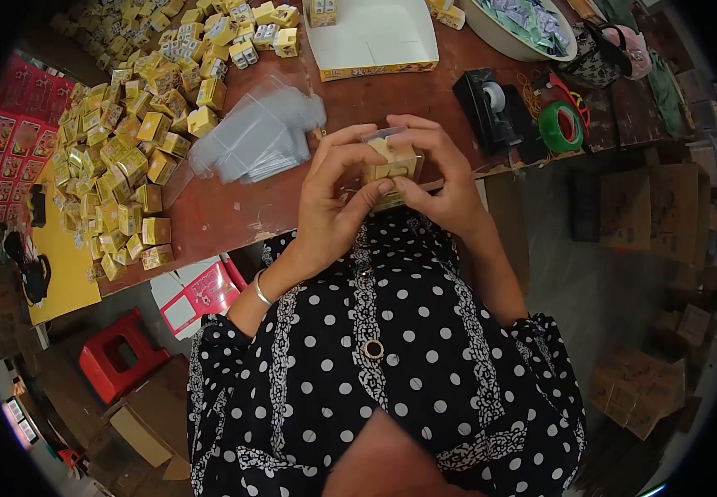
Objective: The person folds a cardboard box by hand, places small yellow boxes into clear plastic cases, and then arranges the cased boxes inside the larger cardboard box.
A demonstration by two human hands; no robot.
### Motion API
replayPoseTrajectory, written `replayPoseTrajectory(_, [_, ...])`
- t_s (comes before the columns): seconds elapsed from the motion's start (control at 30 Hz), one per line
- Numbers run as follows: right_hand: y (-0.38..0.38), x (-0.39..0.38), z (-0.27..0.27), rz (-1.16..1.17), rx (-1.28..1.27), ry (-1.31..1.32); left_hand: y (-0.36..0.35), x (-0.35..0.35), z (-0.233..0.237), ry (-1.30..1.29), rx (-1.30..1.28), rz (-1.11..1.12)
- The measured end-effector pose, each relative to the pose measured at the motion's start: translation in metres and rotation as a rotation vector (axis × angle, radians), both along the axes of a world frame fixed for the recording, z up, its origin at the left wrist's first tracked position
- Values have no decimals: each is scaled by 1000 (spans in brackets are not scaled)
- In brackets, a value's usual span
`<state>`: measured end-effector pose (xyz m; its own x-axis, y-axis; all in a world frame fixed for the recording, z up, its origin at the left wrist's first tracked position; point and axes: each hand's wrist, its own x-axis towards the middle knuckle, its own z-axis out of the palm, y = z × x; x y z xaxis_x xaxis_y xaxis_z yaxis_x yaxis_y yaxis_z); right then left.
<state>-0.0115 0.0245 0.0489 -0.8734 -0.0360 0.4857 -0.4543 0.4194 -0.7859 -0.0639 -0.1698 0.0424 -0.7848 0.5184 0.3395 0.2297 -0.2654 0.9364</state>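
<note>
Between my two hands, close to my body at the table's front edge, is a small yellow box [394, 162] with what looks like a clear plastic cover around it. My left hand [338, 186] grips its left side, thumb at the near face and fingers over the top. On the other side my right hand [441, 174] grips it the same way, both thumbs meeting at the near face. To the left of my hands lies a stack of flat clear plastic sleeves [263, 132]. A large heap of small yellow boxes [127, 157] covers the table's left side.
A white tray [375, 37] with a yellow printed edge stands at the back. Right of it are a basin [532, 54] of small packets, a black tape dispenser [491, 103] and a green tape roll [560, 127]. A red stool [122, 352] and cardboard boxes [652, 211] stand below.
</note>
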Motion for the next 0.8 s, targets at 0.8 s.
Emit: replayPoseTrajectory(0.8, [162,35,-15,-815,135,-339,4,-6,-4,-292,-412,-384])
